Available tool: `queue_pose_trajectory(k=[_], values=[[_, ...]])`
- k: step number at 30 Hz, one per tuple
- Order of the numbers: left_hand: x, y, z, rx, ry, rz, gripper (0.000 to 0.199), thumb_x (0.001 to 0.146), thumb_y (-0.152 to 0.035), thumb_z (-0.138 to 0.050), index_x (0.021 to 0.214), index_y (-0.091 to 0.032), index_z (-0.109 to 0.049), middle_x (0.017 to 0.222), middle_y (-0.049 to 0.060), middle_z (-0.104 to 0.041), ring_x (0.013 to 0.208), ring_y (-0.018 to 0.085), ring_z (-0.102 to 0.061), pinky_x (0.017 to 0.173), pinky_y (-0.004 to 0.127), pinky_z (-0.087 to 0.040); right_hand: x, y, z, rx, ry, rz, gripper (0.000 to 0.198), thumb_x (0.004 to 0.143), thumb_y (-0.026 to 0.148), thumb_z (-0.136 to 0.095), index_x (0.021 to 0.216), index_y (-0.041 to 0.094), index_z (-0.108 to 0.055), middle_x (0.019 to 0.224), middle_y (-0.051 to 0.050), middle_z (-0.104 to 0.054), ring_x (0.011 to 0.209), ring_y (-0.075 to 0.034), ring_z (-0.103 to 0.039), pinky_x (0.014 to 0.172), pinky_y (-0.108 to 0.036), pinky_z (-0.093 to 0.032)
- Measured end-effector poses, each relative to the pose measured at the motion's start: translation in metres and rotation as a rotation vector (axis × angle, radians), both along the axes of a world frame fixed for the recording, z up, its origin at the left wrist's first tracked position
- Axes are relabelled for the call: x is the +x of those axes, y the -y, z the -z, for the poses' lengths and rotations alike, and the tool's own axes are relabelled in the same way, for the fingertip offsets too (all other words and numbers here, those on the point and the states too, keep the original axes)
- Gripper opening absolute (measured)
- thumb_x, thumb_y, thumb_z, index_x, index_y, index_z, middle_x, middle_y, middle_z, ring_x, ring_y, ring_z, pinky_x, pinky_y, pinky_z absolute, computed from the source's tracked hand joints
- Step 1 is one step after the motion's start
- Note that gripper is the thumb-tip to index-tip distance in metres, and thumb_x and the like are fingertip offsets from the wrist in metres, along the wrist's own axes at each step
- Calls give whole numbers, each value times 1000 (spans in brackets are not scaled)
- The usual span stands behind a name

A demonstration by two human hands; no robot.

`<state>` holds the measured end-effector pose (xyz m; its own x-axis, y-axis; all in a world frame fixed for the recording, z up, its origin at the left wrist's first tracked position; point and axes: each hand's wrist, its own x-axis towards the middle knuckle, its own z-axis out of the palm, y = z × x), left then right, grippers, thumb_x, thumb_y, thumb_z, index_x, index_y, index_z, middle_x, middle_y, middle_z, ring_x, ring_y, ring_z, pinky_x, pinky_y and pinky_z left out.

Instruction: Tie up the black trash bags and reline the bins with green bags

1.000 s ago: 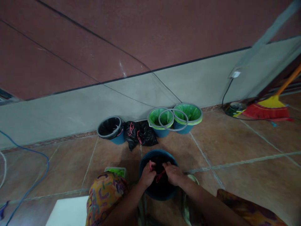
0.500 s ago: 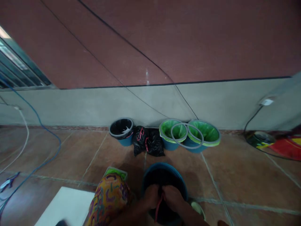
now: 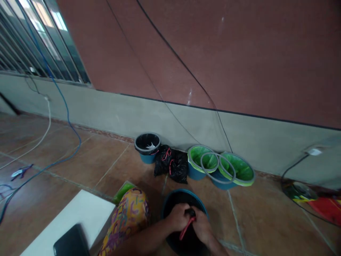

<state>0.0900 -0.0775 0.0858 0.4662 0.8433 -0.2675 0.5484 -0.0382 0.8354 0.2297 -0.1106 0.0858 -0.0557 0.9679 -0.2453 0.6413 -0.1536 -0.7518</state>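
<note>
Both hands are over a blue bin (image 3: 165, 202) at the bottom centre. My left hand (image 3: 179, 217) is closed around the gathered neck of a black garbage bag (image 3: 190, 212). From the right, my right hand (image 3: 201, 224) grips the same bunched plastic. A red drawstring (image 3: 187, 228) hangs from between the two hands. The rest of the bag is dark inside the bin and hard to make out.
Along the wall stand a black-lined bin (image 3: 147, 156), two tied black bags (image 3: 179, 167) and two green-lined bins (image 3: 196, 174) with a loose grey ring (image 3: 231, 180). At left are a white board (image 3: 87, 209), a dark phone-like object (image 3: 71, 241) and a blue cable (image 3: 68, 117).
The view has tilted and swung left. My hands have risen a little within the bin, with the bag's bunched neck now showing between them.
</note>
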Motion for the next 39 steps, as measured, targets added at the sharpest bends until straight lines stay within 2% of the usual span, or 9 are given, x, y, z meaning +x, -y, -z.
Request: queue_pose_trajectory(k=[6, 9, 11, 15, 18, 22, 26, 32, 39], values=[[1, -4, -64, 55, 241, -26, 13, 82, -19, -55, 88, -17, -66, 78, 0, -66, 73, 15, -60, 68, 25, -46, 17, -9, -71, 90, 29, -18, 47, 64, 7, -40, 97, 18, -71, 96, -9, -77, 90, -22, -71, 82, -30, -50], [-6, -4, -100, 127, 426, -13, 22, 81, -16, -56, 101, -18, -65, 87, 2, -68, 78, 15, -63, 71, 25, -50, 21, -18, -118, 155, 0, -70, 41, 68, 12, -45, 98, 19, -72, 95, -7, -77, 86, -22, -70, 78, -31, -50], [-13, -6, -125, 263, 508, -29, 30, 82, -17, -58, 112, -19, -62, 99, 4, -68, 88, 17, -65, 79, 29, -52, 22, -29, -151, 210, -12, -98, 32, 76, 20, -49, 97, 20, -73, 92, -6, -76, 87, -23, -69, 78, -31, -49], [-33, -22, -165, 566, 490, -107, 45, 84, -25, -61, 128, -21, -52, 123, 9, -61, 109, 22, -60, 97, 38, -50, 16, -64, -207, 330, -65, -130, 27, 84, 34, -52, 90, 19, -73, 84, -4, -74, 81, -21, -65, 76, -31, -48], [-47, -43, -176, 610, 346, -127, 59, 80, -28, -65, 135, -20, -46, 135, 12, -54, 125, 27, -52, 110, 46, -42, 8, -96, -227, 368, -115, -106, 23, 80, 35, -55, 83, 17, -70, 74, -1, -69, 71, -17, -60, 69, -28, -46], [-60, -79, -168, 502, 95, -147, 80, 74, -34, -70, 145, -17, -38, 148, 15, -43, 141, 32, -37, 119, 49, -30, -6, -146, -221, 403, -220, -20, 22, 73, 32, -57, 80, 15, -68, 71, -1, -68, 69, -16, -58, 66, -27, -46], [-64, -123, -142, 398, -75, -201, 88, 73, -32, -69, 150, -17, -31, 154, 16, -36, 144, 33, -34, 120, 47, -28, -18, -201, -198, 463, -252, 34, 22, 70, 30, -56, 79, 15, -68, 70, -1, -69, 66, -15, -58, 63, -26, -45], [-60, -195, -94, 292, -129, -289, 93, 71, -27, -71, 151, -10, -28, 155, 22, -33, 142, 34, -39, 118, 44, -34, -25, -277, -158, 529, -112, 54, 19, 74, 29, -54, 78, 18, -69, 69, 0, -68, 65, -14, -57, 62, -26, -43], [-43, -269, -53, 334, -75, -246, 87, 74, -18, -64, 152, -9, -26, 157, 21, -32, 146, 30, -34, 119, 44, -33, -27, -355, -104, 523, 34, 160, 20, 79, 30, -55, 86, 16, -68, 75, -3, -68, 70, -17, -59, 74, -32, -48]])
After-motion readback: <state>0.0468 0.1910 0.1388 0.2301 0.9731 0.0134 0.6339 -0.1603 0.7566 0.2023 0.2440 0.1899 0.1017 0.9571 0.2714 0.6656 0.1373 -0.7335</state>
